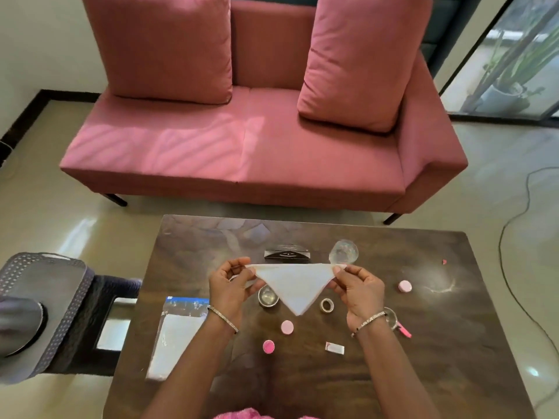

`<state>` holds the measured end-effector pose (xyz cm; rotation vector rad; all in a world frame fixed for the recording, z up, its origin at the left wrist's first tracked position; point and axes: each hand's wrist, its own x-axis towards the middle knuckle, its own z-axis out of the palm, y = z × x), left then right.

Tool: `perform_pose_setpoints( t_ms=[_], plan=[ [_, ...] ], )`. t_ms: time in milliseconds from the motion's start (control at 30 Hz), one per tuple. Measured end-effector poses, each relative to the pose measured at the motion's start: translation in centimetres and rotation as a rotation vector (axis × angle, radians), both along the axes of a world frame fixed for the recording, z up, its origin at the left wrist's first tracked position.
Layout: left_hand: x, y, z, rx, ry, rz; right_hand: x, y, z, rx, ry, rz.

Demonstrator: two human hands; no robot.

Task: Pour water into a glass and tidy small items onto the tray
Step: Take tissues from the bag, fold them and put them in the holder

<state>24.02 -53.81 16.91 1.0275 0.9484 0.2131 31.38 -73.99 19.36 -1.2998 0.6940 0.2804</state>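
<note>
Two bare hands stretch a white napkin [292, 285], folded to a soft triangle, above a dark glossy wooden table [423, 343]. The left hand [231, 285] and right hand [358, 287] each pinch a top corner between thumb and forefinger, other fingers curled. A clear round drinking glass [344, 251] stands just beyond the right hand. A small steel bowl [267, 296] and a pink round lid [286, 327] lie below the napkin.

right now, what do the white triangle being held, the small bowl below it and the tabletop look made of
white triangle: thin cloth or paper, matte; it hangs limp.
small bowl: likely metal, polished; bright reflective rim.
tabletop: dark wood or veneer, glossy; grain and glare show.
</note>
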Motion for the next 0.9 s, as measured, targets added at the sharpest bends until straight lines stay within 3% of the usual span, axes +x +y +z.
perform_pose_setpoints(
  t_ms=[167, 400, 733, 900],
  plan=[
    [4.1, 1.3, -4.0, -0.099, 0.097, 0.002, 2.9, 1.4, -4.6, 0.095, 0.161, -0.145],
    [10.7, 2.9, -9.9, -0.222, 0.206, 0.031, 9.0, 2.8, -11.4, 0.194, 0.415, -0.186],
    [16.8, 4.6, -20.4, -0.338, 0.387, 0.099, 14.7, 4.4, -21.9, 0.28, 0.54, -0.251],
    [17.4, 5.2, -24.3, -0.416, 0.456, 0.026, 15.5, 4.2, -25.4, 0.264, 0.586, -0.259]
  ],
)
